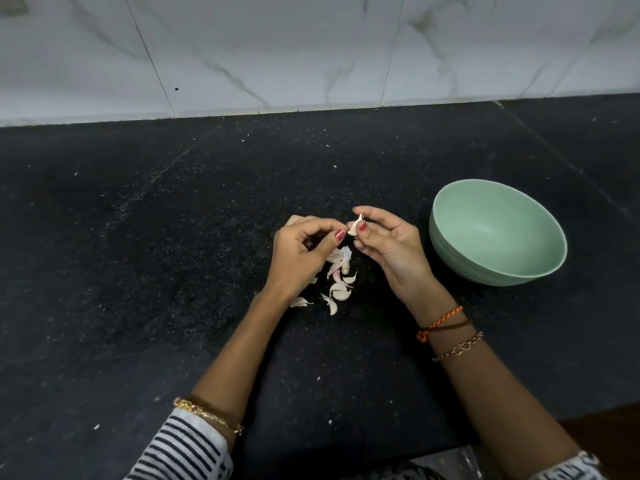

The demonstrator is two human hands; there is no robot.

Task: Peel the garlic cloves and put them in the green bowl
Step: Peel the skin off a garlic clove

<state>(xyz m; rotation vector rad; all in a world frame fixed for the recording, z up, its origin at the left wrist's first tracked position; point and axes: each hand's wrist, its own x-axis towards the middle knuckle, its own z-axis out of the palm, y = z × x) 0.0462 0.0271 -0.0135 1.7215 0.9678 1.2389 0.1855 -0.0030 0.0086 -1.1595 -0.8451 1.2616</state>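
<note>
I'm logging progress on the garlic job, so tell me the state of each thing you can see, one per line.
Green bowl: upright on the counter, nothing visible inside.
Held garlic clove: pinched in the right hand, skin partly on.
Left hand: fingers curled, thumb at the clove.
Loose cloves: on the counter, unpeeled, among skin scraps.

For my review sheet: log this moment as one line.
step: peeling | right hand: pinches garlic clove | left hand: picks at its skin | green bowl: empty | loose cloves: on counter
</note>
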